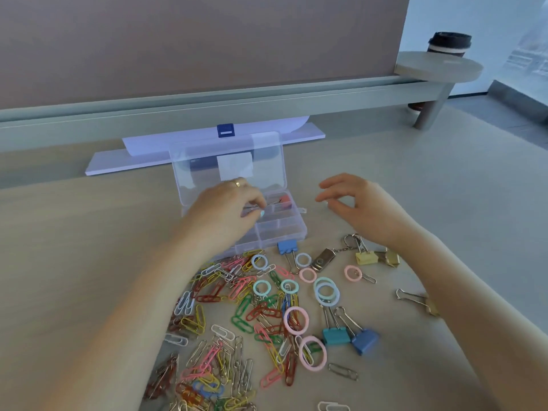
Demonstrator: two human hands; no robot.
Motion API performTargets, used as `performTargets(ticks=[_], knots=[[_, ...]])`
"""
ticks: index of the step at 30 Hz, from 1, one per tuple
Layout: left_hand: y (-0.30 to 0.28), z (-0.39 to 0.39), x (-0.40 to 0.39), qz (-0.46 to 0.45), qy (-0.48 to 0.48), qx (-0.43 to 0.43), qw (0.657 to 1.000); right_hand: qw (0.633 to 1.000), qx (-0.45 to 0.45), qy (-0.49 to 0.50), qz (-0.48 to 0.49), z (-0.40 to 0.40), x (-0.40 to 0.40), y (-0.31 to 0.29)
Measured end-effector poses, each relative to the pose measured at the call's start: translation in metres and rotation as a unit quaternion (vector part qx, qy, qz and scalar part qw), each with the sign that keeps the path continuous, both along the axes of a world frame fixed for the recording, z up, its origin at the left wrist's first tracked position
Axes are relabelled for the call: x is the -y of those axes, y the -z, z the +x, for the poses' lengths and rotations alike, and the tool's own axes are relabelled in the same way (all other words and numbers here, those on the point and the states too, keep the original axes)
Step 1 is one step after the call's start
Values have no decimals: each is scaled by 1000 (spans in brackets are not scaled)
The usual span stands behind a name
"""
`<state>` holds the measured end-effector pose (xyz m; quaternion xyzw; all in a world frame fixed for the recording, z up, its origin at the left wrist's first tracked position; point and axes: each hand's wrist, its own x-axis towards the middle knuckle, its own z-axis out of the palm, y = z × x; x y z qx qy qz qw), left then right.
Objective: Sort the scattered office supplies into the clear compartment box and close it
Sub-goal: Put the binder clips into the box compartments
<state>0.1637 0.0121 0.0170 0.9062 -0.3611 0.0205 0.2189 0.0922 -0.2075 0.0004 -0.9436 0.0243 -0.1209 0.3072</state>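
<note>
1. The compartment box (268,229) sits mid-desk, far of the pile, with its lid (226,161) standing open. We see one pink binder clip (283,200) in a far compartment; the near compartments look empty.
2. Our left hand (228,204) is over the box, fingers curled in a pinch on something small and metallic, probably a clip. We can't tell exactly what.
3. Our right hand (361,203) hovers just right of the box, fingers spread and loose, holding nothing.
4. Left to sort: the big heap of coloured paper clips (237,318), the pastel rings (296,320), the blue binder clips (350,336) and yellow ones (367,256), and a USB stick (323,259).
5. Judgement: barely started. Nearly everything is still on the desk (89,262), and the lid is not yet closed.
6. Far right, a coffee cup (449,44) sits on a small shelf, well apart.
</note>
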Motion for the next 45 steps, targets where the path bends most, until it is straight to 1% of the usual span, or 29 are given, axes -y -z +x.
performTargets(ticks=[4,6,9,12,17,18,20,22,23,27,35,38,41,43,45], knots=[[1,-34,27,17,96,-46,994,1000,-17,7,-15,-37,14,6],[5,-45,35,34,126,-44,990,999,-26,17,-16,-50,21,6],[10,-57,42,29,137,-23,990,998,-22,58,-32,-66,29,8],[15,-70,50,28,156,-21,987,995,-20,91,-42,-79,33,10],[18,-83,67,20,186,-14,982,994,-44,89,-35,-92,42,10],[18,-85,72,17,176,-12,984,995,-57,80,-24,-93,43,10],[19,-89,83,15,120,-7,993,995,-77,66,6,-96,42,11],[21,-94,96,28,68,9,997,995,-78,57,18,-97,42,12],[21,-96,102,40,57,17,997,995,-77,53,20,-97,43,12],[22,-100,118,69,35,30,997,996,-80,38,20,-97,47,15],[28,-100,123,44,6,36,998,997,-69,27,15,-96,47,18],[25,-98,119,17,12,11,1000,997,-58,34,30,-96,47,17],[13,-88,101,-25,8,-68,997,997,-30,48,49,-96,44,16],[3,-76,82,-71,-1,-117,991,996,-6,52,66,-94,41,13],[-4,-58,58,-119,-20,-130,984,995,13,51,79,-89,36,9]])
